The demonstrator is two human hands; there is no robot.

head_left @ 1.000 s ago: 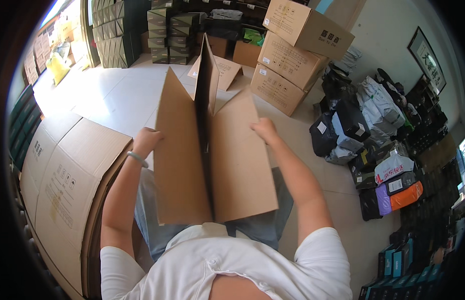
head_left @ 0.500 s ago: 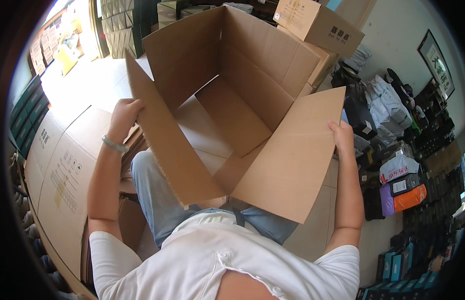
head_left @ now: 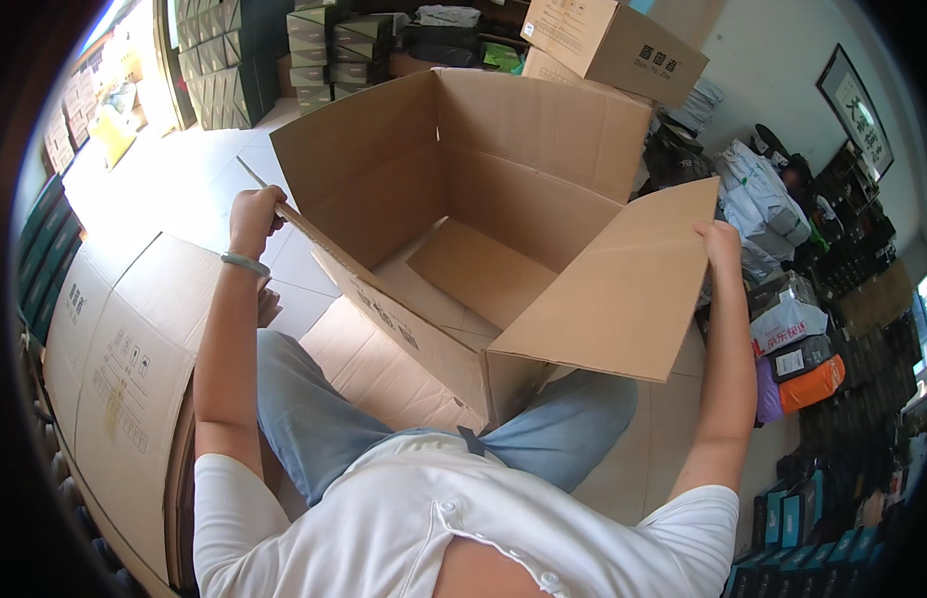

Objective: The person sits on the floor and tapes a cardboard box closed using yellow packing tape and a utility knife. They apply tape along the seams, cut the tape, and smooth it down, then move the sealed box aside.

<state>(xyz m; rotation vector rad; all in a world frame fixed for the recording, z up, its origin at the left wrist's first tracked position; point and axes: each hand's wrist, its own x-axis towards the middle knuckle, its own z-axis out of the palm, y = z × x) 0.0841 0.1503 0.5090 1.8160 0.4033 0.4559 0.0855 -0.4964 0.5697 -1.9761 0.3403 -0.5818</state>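
Note:
A large brown cardboard box stands between my knees with its top unfolded. Floor tiles show through part of its bottom, beside an inner bottom flap. My left hand is closed round the edge of the box's left flap. The outer edge of the right flap is pinched by my right hand, its fingers partly behind the cardboard. Another flap lies spread low beneath the box's left side, between my legs.
At my left lean flattened cartons. A closed carton sits on another behind the box. Stacked shoebox-like boxes stand at the far left. Bagged parcels and an orange package are piled along the right.
The box has turned and tilted, and its left side now shows its outer face. My left hand has risen slightly; my right hand has moved outward with the right flap.

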